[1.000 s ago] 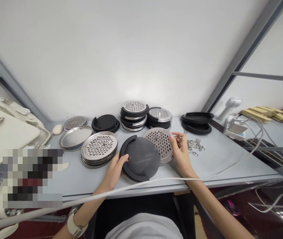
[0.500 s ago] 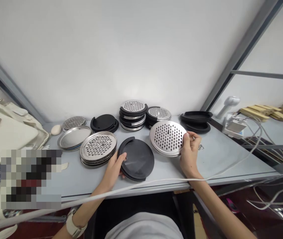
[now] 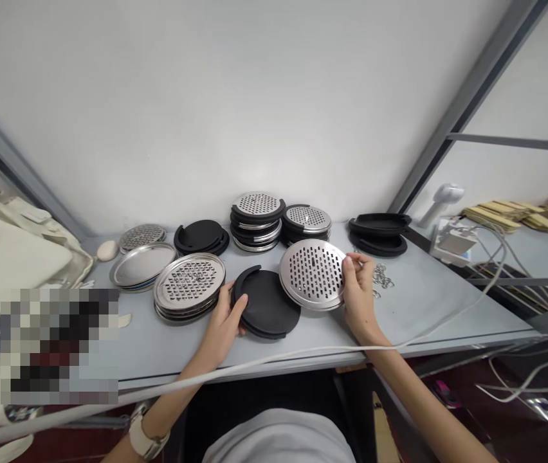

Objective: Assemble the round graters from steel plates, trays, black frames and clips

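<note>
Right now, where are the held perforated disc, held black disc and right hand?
Held perforated disc [image 3: 313, 275], head view, middle.
Held black disc [image 3: 269, 305], head view, flat face.
Right hand [image 3: 359, 296], head view, thumb base.

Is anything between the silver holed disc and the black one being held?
Nothing visible: the silver disc in the right hand and the black disc in the left hand overlap in this view. Whether they touch is unclear. The white cable passes below both in the picture.

Softly lit plain white wall [image 3: 197, 103] beyond the fingers [image 3: 350, 269], grey table [image 3: 428, 305] beneath them, grey metal posts [image 3: 467, 106] well off to their left and right, dark red floor [image 3: 500, 424] lower down.
</note>
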Tool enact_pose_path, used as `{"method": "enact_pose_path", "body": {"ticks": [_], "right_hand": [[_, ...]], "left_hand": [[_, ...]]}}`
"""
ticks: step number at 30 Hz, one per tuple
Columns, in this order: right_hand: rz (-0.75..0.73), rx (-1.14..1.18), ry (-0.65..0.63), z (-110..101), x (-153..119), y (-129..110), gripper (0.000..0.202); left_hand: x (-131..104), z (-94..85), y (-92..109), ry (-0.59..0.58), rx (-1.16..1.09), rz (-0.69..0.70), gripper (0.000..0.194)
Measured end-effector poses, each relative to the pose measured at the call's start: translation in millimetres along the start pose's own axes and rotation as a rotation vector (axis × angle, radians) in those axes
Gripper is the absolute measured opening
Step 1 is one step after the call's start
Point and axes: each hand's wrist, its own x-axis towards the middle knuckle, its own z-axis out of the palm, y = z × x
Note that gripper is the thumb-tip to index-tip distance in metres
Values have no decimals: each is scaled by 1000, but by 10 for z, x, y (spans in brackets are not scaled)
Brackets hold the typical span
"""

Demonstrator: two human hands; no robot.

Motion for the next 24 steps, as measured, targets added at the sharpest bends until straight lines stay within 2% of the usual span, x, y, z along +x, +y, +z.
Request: {"method": "enact_pose_path", "body": {"ticks": [3,7,12,16,19,24], "right_hand": [[43,23,-14,6,10,19,34],[33,-22,-41,7,41,98,33],[79,-112,-144,35,45,190,32],[-46,-254,-261,92,1,202,27],[-163,-369,-293,117,-28,173,20],[-189,-414,-367,103,-56,85,21]], "left_hand": [[9,4,-43,-3,31,42,52],[12,-3,-106,-38,179,98,54],[-6,-3,-104,-26,295,155,51],[-16,-2,-69,-48,316,184,48],[-25,-2,-44,-62,339,194,43],[-29,-5,-36,-61,358,202,44]]}}
